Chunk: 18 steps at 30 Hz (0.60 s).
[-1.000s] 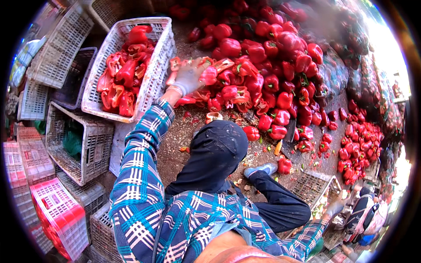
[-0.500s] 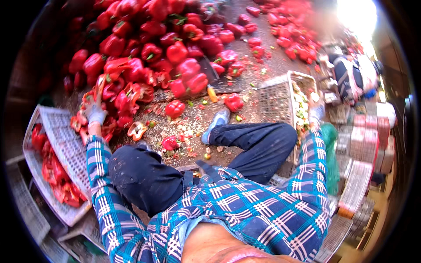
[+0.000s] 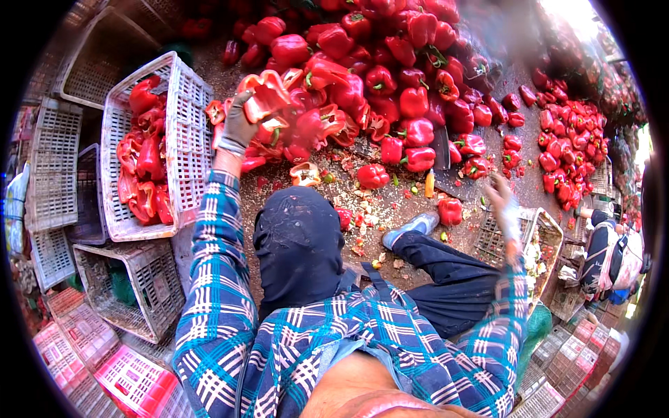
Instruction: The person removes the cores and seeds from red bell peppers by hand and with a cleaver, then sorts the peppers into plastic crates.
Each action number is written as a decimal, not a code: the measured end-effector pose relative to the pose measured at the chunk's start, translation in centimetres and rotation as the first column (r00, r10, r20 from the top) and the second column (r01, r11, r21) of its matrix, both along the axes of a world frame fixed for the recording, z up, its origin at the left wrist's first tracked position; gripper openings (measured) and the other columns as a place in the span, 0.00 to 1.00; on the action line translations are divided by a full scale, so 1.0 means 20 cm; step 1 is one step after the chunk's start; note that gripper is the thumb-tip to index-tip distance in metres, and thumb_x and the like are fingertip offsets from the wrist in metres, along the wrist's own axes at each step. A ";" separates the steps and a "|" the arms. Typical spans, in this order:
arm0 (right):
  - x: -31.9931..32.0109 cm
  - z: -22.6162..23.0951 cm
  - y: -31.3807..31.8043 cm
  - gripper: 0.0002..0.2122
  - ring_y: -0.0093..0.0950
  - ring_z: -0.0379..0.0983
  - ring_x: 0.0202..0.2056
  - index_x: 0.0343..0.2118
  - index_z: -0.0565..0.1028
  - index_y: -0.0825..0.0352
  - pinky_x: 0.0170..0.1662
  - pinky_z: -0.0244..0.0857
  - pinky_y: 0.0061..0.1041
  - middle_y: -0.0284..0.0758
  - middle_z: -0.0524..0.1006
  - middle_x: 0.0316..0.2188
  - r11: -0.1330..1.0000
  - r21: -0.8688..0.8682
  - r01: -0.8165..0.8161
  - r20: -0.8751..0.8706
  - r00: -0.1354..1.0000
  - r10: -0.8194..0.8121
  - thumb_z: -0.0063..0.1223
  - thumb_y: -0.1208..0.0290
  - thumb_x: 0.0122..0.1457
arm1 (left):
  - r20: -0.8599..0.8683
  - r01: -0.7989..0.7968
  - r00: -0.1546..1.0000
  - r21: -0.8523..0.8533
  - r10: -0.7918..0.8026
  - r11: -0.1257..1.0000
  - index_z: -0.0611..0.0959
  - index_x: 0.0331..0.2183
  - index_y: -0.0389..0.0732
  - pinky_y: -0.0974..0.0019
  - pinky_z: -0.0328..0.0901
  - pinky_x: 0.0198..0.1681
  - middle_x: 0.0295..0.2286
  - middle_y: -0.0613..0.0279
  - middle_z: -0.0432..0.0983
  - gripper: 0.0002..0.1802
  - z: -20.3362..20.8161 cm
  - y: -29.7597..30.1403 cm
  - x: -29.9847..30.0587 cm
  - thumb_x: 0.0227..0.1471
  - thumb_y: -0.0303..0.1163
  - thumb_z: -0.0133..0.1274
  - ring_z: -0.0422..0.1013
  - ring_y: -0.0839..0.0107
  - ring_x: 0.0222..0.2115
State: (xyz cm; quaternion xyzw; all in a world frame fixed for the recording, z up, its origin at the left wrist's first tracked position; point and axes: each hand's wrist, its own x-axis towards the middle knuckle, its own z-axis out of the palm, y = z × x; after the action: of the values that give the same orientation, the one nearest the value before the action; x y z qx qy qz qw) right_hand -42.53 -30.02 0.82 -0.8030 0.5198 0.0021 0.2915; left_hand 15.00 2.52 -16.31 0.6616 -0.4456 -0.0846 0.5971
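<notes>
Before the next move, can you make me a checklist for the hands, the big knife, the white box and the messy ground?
1. Left hand has a grip on the hollow, cut red bell pepper piece: ok.
2. Right hand holds nothing: looks ok, though it is blurred.
3. Knife with a broad dark blade and an orange handle is apart from both hands: ok, it lies on the ground.
4. White latticed plastic crate has room left: cannot tell how deep its red pepper pieces lie.
5. Brown ground is tidy: not ok, pale seeds and small red scraps are scattered there.
</notes>
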 end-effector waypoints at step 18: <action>1.10 -0.45 0.84 0.22 0.22 0.73 0.42 0.56 0.71 0.71 0.47 0.66 0.23 0.37 0.79 0.41 0.733 0.616 -0.289 0.416 0.909 0.009 0.55 0.63 0.62 | 0.880 -0.932 0.344 0.276 0.328 0.237 0.65 0.62 0.49 0.48 0.62 0.59 0.63 0.47 0.57 0.42 0.88 0.64 0.44 0.52 0.59 0.56 0.60 0.44 0.60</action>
State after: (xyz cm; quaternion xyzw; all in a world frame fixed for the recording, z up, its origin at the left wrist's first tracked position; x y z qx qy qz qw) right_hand -20.46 -13.24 -8.25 -0.6698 0.3493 0.0529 0.6531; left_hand 23.74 15.35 1.28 0.9476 -0.1917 0.2548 0.0177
